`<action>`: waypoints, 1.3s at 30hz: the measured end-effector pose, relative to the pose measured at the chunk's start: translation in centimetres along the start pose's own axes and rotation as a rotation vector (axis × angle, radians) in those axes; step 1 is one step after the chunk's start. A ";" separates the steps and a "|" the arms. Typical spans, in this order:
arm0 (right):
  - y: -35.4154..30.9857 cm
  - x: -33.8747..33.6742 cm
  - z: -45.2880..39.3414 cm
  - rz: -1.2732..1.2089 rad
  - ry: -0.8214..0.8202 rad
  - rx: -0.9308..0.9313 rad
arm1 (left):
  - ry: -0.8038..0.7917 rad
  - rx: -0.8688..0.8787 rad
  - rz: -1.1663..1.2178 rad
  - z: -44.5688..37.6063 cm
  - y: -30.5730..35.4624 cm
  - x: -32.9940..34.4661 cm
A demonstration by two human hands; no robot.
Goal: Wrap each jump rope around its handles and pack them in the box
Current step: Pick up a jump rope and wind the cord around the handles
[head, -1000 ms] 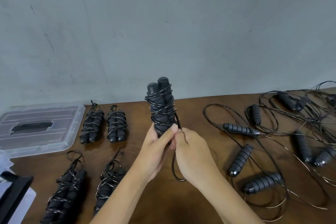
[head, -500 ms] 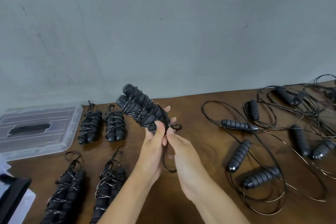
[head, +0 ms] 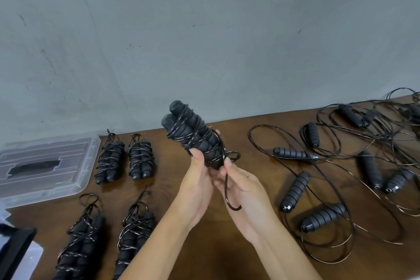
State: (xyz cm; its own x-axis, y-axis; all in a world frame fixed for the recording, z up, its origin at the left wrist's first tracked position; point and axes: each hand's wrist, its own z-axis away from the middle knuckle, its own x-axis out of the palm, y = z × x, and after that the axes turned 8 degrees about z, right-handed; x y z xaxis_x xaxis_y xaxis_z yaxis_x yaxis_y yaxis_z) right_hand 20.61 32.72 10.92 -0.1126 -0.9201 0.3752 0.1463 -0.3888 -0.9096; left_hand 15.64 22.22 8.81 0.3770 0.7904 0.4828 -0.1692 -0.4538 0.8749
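My left hand (head: 197, 185) grips the lower end of a pair of black ribbed handles (head: 189, 132) bound with thin black rope, tilted up and to the left above the brown table (head: 227, 245). My right hand (head: 244, 191) pinches the rope's loose end (head: 227, 191) beside the handles' base; a short loop of it hangs down between my hands. Several wrapped bundles (head: 110, 159) lie on the table to the left. Several unwrapped ropes with loose handles (head: 295, 187) sprawl on the right.
A clear plastic lid (head: 45, 163) lies at the far left by the grey wall. A dark object (head: 13, 250) and a bit of clear plastic sit at the bottom left corner. Tangled cords cover the table's right side.
The handle bundle went from upright to tilted left, and stays tilted. My right hand keeps hold of the rope end near the base, and the hanging loop remains short.
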 end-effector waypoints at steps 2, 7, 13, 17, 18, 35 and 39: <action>-0.5 -0.4 0.0 -0.051 0.022 -0.036 | -0.024 0.031 0.029 -0.3 0.2 -0.3; -1.2 -1.5 -0.2 0.042 0.075 -0.106 | -0.074 0.023 0.227 -1.0 1.3 -1.9; -1.6 -3.2 -0.7 0.317 0.173 -0.180 | 0.206 0.106 0.035 -2.0 6.2 -4.4; -2.5 -3.2 -0.3 0.536 0.179 -0.222 | 0.043 0.156 -0.767 -2.5 9.6 -4.8; -2.6 -3.2 -0.3 0.593 0.173 -0.235 | -0.018 0.121 -0.908 -2.7 9.9 -4.1; -3.6 -3.1 0.2 0.941 0.107 -0.404 | -0.190 0.062 -0.945 -3.2 5.1 -0.9; -4.5 -3.5 0.5 0.936 0.072 -0.360 | -0.127 0.122 -0.914 -2.7 4.2 -0.6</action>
State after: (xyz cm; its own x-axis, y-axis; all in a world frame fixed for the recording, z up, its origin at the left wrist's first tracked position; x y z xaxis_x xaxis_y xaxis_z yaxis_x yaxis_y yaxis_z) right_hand 20.84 37.66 13.77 -0.1652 -0.8383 -0.5196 -0.0982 0.5382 -0.8371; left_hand 12.24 20.93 12.31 0.4146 0.8146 -0.4055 0.3363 0.2769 0.9001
